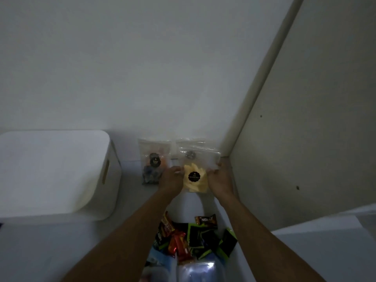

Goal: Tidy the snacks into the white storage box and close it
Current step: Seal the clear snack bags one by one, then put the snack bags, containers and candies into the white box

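Note:
My left hand (171, 180) and my right hand (220, 181) grip the two sides of a clear bag of pale yellow chips (194, 179) with a round black label, near the back wall. Behind it lies another clear bag (193, 154), and to the left a clear bag of orange and dark snacks (153, 163). Below my forearms an open white box (192, 204) holds several small sachets and wrapped bars (183, 239). A second white storage box (50, 174) with a side handle slot stands at the left, covered on top.
The scene is dim. A wall rises directly behind the bags, and a side panel (305, 139) closes off the right. A white flat surface (325, 251) lies at the lower right. A grey surface (130, 196) shows between the two boxes.

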Motion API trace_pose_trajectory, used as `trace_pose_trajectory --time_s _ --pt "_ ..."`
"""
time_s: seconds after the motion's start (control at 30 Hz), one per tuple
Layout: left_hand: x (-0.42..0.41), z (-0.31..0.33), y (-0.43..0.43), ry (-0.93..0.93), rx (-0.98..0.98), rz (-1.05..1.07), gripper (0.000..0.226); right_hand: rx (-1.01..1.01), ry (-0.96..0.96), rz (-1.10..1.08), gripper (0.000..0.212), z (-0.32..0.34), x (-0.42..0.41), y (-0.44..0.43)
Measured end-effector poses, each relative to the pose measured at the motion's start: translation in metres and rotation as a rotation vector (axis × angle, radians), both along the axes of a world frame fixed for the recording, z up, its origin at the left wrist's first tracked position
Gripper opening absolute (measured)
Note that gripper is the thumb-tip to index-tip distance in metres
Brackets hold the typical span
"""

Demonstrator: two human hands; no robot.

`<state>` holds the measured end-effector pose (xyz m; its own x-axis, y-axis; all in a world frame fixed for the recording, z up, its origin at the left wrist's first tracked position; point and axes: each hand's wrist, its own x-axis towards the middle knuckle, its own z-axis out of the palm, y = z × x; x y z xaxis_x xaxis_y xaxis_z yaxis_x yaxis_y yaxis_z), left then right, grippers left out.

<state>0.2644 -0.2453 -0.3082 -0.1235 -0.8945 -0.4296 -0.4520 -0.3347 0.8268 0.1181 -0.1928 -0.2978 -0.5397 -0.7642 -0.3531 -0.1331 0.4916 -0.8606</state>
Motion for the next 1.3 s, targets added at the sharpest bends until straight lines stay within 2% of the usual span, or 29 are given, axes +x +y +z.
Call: trace_pose_trajectory --time_s 0.27,0.43,0.5,0.6,0.73,0.83,0.93,1.1,1.3 --pt "-0.008 -0.030 -0.013 -0.097 -0.002 0.014 0.037 0.039 -0.004 0.097 0.049 -0.013 -0.009 -0.014" --pt "-0.009 -0.001 -0.006 -0.081 0.018 0.022 0.043 0.043 -0.019 0.102 0.058 -0.005 -0.010 -0.014" --pt "-0.006 0.007 -0.004 -0.130 0.007 -0.004 0.049 0.050 0.027 0.092 0.061 0.003 -0.010 -0.010" --pt "0.003 0.024 0.001 -0.233 -0.032 -0.038 0.051 0.056 0.136 0.066 0.052 0.020 -0.010 -0.004" --pt "0.026 0.065 0.004 -0.262 -0.248 -0.108 0.044 0.071 0.292 0.116 0.057 0.055 0.005 0.004" --pt "0.051 0.100 0.005 -0.259 -0.386 -0.145 0.044 0.060 0.457 0.221 0.051 0.088 0.027 0.008" --pt "0.086 0.131 0.004 -0.331 -0.501 -0.217 0.051 0.039 0.574 0.297 0.048 0.125 0.058 0.010" --pt "0.171 0.174 0.003 -0.415 -0.562 -0.264 0.063 0.016 0.645 0.384 0.052 0.176 0.125 0.011" --pt "0.281 0.192 -0.009 -0.546 -0.591 -0.211 0.070 -0.002 0.656 0.433 0.059 0.191 0.222 -0.001"
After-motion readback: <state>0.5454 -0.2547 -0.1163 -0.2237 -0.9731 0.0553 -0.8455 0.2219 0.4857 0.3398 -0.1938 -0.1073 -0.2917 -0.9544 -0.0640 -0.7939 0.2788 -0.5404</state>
